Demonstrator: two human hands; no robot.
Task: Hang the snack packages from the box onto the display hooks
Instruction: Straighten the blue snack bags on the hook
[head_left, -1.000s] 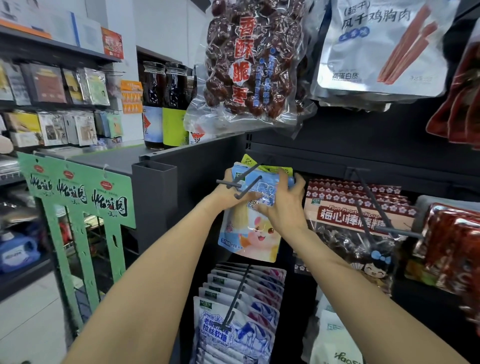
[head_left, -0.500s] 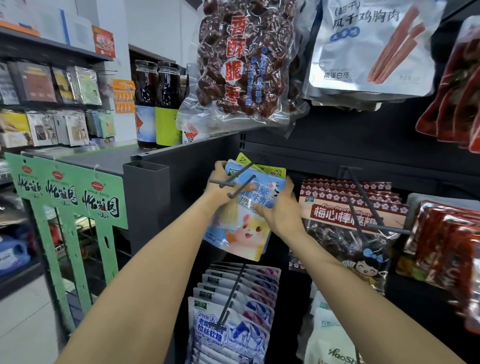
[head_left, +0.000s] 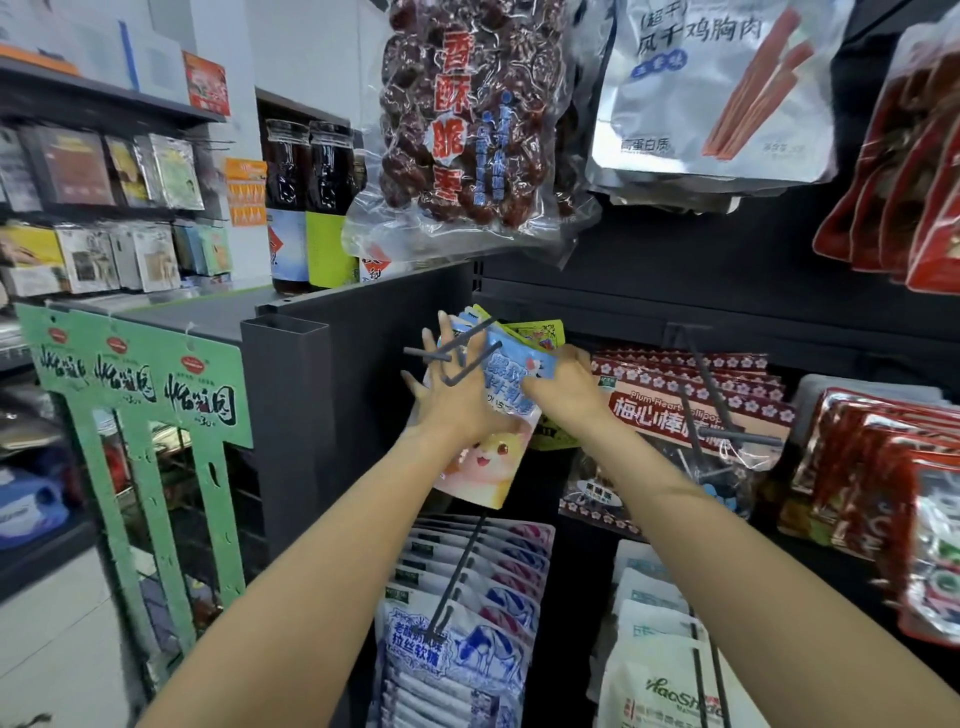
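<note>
A light-blue snack package (head_left: 488, 457) with a cartoon animal hangs on the grey double-prong display hook (head_left: 457, 358), in front of yellow-green packages (head_left: 540, 332) on the same hook. My left hand (head_left: 447, 395) lies flat against the package's left side, fingers spread and pointing up behind the hook's tips. My right hand (head_left: 558, 384) grips the package's upper right edge. The box is not in view.
Bags of red dates (head_left: 457, 119) and silver jerky bags (head_left: 711, 93) hang above. Lollipop packs (head_left: 691, 405) and red packs (head_left: 893, 457) hang to the right, blue-white candy bags (head_left: 457, 644) below. A green cardboard stand (head_left: 135, 384) and a dark shelf post (head_left: 285, 415) are on the left.
My left hand has opened from gripping the package's top to lying flat with its fingers spread. The package has slid further back along the hook. My right hand keeps its grip.
</note>
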